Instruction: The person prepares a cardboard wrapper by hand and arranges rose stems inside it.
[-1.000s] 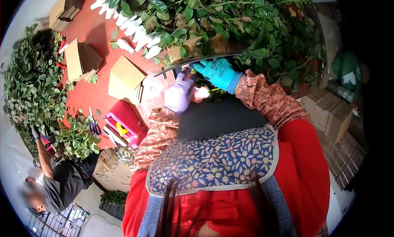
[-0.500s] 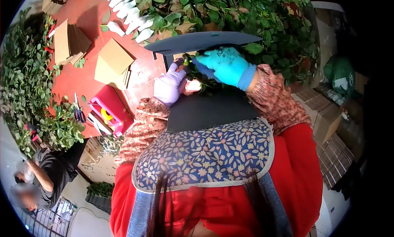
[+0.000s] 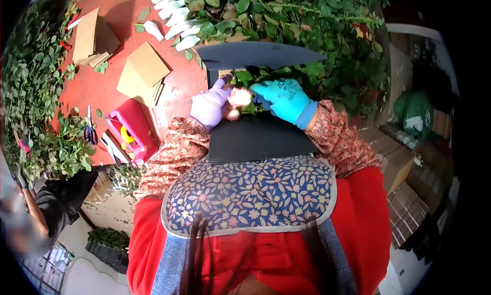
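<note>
My left hand (image 3: 209, 107), in a lilac glove, is closed around pale pink roses (image 3: 239, 97) whose blooms poke out beside the fingers. Close by on the right, my right hand (image 3: 287, 99) wears a turquoise glove with a dark blue palm. Its fingers curl over leafy green stems (image 3: 249, 110), though the grip itself is partly hidden. Both hands work above a black ribbed board (image 3: 261, 139) at the front of my apron. Behind them rises a curved dark panel (image 3: 261, 54).
Cardboard sheets (image 3: 144, 70) lie on the red table (image 3: 176, 90), near scissors (image 3: 90, 126) and a pink box (image 3: 134, 131). White-netted flower heads (image 3: 179, 29) and heaped leafy stems (image 3: 327, 19) fill the back. A person in dark clothes (image 3: 66, 198) is at the lower left.
My right hand has shifted slightly right and down, and its fingers have drawn in. The pink bloom by my left hand has moved up. The whole view has shifted a little.
</note>
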{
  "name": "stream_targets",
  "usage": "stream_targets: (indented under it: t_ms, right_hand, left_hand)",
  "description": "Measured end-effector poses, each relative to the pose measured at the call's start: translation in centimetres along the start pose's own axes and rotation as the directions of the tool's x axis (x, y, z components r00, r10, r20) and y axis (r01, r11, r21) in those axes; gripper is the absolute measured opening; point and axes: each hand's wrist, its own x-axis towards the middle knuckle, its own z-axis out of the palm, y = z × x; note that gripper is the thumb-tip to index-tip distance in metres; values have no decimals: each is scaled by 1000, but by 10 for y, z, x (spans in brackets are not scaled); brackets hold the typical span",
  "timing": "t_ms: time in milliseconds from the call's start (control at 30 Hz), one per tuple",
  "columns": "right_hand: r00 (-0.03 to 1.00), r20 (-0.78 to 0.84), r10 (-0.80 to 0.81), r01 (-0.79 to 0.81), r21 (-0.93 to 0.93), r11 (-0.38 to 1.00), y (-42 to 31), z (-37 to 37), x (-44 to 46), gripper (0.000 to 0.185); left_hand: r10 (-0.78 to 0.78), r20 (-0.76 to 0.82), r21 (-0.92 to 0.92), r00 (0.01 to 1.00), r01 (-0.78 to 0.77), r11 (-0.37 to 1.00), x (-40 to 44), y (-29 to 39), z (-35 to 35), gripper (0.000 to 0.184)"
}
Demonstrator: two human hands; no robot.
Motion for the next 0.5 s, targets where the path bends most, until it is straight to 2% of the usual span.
stream_targets:
  t_ms: [33,100,133,167,200,267,333,433,500]
  right_hand:
    - [1000,-1,-14,14,-16,1000,-1,-7,6,26]
    - [986,-147,85,-114,-197,974,-9,-14,22,34]
    - [978,-209,21,-73,-242,967,-6,-8,32,38]
    - [967,-254,-19,-65,-321,945,-5,0,42,35]
    - [973,-230,-35,-50,-351,935,13,21,61,34]
    - [971,-235,-55,-45,-402,915,24,37,71,34]
    - [995,-91,36,-76,-489,869,27,42,76,34]
    - [993,-120,-11,-47,-476,878,37,55,82,36]
    - [995,-98,6,-52,-481,875,37,59,84,37]
  left_hand:
    - [-131,8,-204,991,130,970,-1,5,-1,41]
    - [-7,-36,143,999,12,990,0,1,-2,37]
    - [2,-58,101,998,4,995,2,-7,0,31]
    - [9,-63,103,998,-3,995,5,-14,0,31]
    - [-4,-35,83,999,7,997,14,-23,-6,30]
    - [117,3,117,993,-116,986,22,-47,-6,29]
    - [283,9,145,959,-281,949,24,-46,-4,36]
    - [243,51,309,969,-246,919,9,-21,-10,42]
    - [207,92,504,974,-225,834,10,-13,-12,42]
